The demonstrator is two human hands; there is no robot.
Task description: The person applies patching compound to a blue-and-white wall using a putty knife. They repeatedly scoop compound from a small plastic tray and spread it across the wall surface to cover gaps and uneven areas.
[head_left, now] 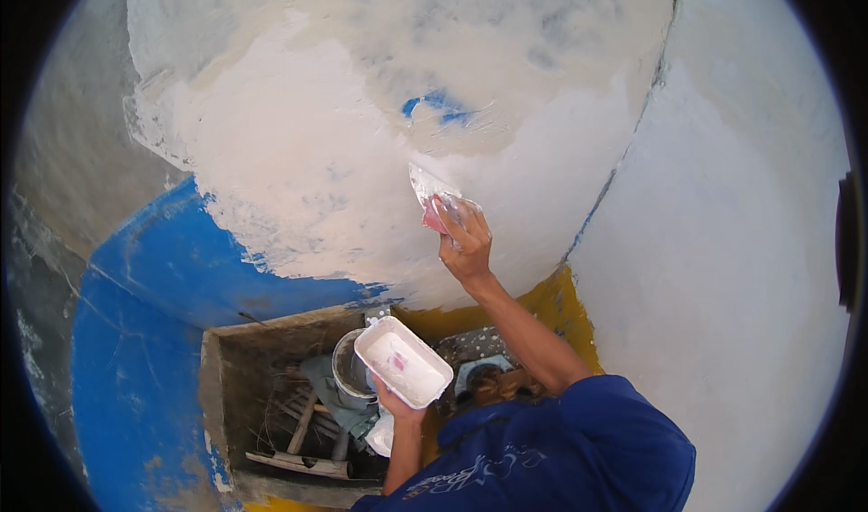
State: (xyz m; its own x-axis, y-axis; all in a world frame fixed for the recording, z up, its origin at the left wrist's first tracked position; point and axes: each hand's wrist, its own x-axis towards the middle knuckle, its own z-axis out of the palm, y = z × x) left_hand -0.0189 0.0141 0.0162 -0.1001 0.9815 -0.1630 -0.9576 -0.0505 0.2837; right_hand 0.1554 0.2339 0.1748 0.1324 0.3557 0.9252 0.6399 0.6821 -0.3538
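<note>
Head view: the putty knife (427, 184), blade smeared white, lies flat to or just off the wall; contact cannot be told. Right hand (468, 248) has its fingers bent closed round the knife's reddish grip, wrist raised, probably so the thin edge meets the surface at a low angle. Left hand (399, 403) is half curled, supporting a shallow white tray (437, 358) from below and the near side; most fingers are hidden beneath. Tray sits nearly level, white paste inside, likely kept close so the knife has a short reach.

Around the blade: pale coating (289, 150), ragged-edged, with a small blue patch (438, 109) showing above the knife. Lower left, bare blue paint (163, 250). Below, a bucket (338, 372) stands partly behind the tray, beside wood pieces (303, 429) in a concrete-rimmed recess (212, 376).
</note>
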